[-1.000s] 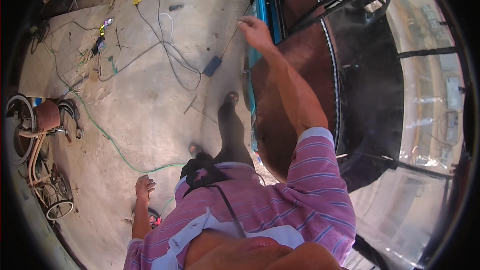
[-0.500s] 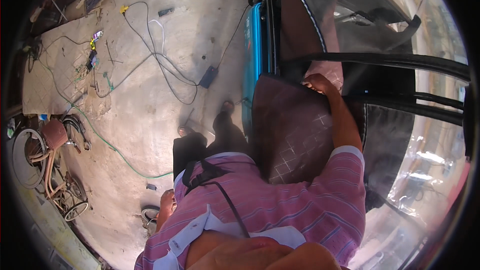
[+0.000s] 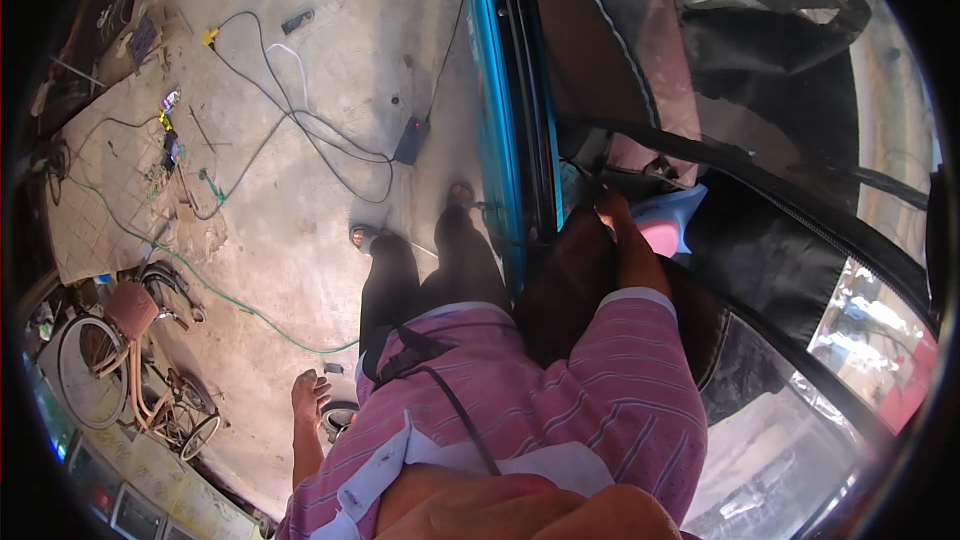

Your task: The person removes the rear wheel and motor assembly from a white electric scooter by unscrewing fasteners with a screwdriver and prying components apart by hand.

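Note:
My right hand (image 3: 612, 208) is closed on the upper edge of a dark brown fabric flap (image 3: 570, 285), which hangs folded against my right side. The flap belongs to the brown and black cover of a blue-sided vehicle (image 3: 490, 90) on my right. Past my hand, inside the opening, are a light blue and pink object (image 3: 662, 232) and a pinkish-brown panel (image 3: 640, 153). My fingertips are partly in shadow. Down at my left side, my left hand (image 3: 310, 395) hangs with its fingers apart, holding nothing.
A black zippered strip (image 3: 800, 215) crosses the cover beside clear plastic windows. On the concrete floor lie a black power adapter (image 3: 411, 141) with its cable and a green cord (image 3: 240, 308). A bicycle with a reddish basket (image 3: 131, 310) stands at the left.
My right hand has drawn the brown flap back toward me, folding it and uncovering the blue and pink object. My left hand has swung outward from my side. The view has shifted.

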Demonstrator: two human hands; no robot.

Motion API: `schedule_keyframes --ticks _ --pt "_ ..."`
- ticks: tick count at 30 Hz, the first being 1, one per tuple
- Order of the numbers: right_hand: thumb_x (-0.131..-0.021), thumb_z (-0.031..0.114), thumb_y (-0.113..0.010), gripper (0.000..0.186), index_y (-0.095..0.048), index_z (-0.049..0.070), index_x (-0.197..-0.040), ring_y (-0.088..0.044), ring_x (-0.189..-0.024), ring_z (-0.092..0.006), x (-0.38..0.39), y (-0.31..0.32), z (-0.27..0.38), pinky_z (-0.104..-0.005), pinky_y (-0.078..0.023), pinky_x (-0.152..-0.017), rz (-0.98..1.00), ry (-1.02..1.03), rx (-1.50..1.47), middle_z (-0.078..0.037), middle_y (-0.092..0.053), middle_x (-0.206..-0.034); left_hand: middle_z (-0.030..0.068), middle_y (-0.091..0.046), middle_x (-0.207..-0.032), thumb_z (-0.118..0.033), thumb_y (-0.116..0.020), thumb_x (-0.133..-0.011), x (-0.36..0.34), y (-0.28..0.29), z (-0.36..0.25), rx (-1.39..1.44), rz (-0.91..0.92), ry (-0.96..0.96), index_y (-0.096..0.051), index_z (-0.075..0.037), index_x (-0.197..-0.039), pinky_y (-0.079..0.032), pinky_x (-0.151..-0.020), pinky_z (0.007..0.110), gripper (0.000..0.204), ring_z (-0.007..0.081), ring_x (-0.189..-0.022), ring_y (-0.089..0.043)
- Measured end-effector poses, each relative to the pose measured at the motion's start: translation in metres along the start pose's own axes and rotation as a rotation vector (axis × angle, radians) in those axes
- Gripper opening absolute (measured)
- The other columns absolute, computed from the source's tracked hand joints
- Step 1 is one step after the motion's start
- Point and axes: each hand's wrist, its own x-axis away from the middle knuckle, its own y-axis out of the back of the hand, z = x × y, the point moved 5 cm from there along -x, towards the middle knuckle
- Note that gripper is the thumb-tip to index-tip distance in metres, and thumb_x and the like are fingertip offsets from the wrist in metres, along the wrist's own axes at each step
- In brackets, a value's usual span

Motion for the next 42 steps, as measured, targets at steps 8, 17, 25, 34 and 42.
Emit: schedule_keyframes --ticks 8,17,25,34,42 --pt "-0.093 0.031 -0.055 0.036 -0.072 0.013 -0.118 -0.07 -0.102 -0.0371 -0.026 0.142 0.072 -0.0506 -0.055 -0.089 -0.334 0.589 0.303 -0.021 -0.072 -0.108 0.0115 -0.069 -0.112 -0.037 -0.065 -0.096 0.021 -0.001 -0.033 -0.154 -0.009 0.004 -0.055 -0.012 -0.134 -0.055 -0.08 0.043 0.047 0.0271 -0.099 -0.07" --pt "-0.093 0.029 -0.057 0.033 -0.071 0.009 -0.115 -0.069 -0.099 -0.0351 -0.057 0.056 0.11 -0.0494 -0.053 -0.088 -0.072 0.346 0.228 -0.019 -0.072 -0.106 0.0118 -0.069 -0.112 -0.036 -0.064 -0.096 0.016 -0.019 -0.079 -0.181 -0.053 -0.066 -0.059 -0.012 -0.131 -0.056 -0.077 0.039 0.043 0.0246 -0.095 -0.071" --pt "-0.093 0.028 -0.058 0.032 -0.07 0.006 -0.113 -0.067 -0.097 -0.0332 -0.042 -0.009 0.11 -0.0485 -0.052 -0.087 0.112 0.553 0.381 -0.016 -0.071 -0.104 0.0079 -0.07 -0.109 -0.033 -0.062 -0.097 0.044 -0.018 -0.081 -0.176 -0.103 -0.016 -0.061 -0.011 -0.126 -0.054 -0.082 0.04 0.036 0.0212 -0.094 -0.07" --pt "-0.095 0.024 -0.06 0.029 -0.067 0.0 -0.109 -0.063 -0.095 -0.0283 0.043 0.064 0.085 -0.042 -0.05 -0.087 0.029 0.988 0.508 -0.015 -0.068 -0.105 0.0077 -0.07 -0.105 -0.031 -0.061 -0.099 0.045 -0.02 0.005 -0.02 -0.1 0.065 -0.061 -0.01 -0.125 -0.055 -0.074 0.037 0.034 0.0197 -0.088 -0.07" --pt "-0.098 0.034 -0.057 0.032 -0.058 0.012 -0.121 -0.053 -0.095 -0.0141 0.121 0.217 0.057 -0.0408 -0.045 -0.092 0.096 -0.135 -0.944 0.001 -0.056 -0.102 0.0084 -0.069 -0.109 -0.033 -0.063 -0.096 0.016 -0.057 0.006 0.027 -0.001 0.035 -0.061 -0.008 -0.127 -0.054 -0.08 0.042 0.04 0.0224 -0.093 -0.07"
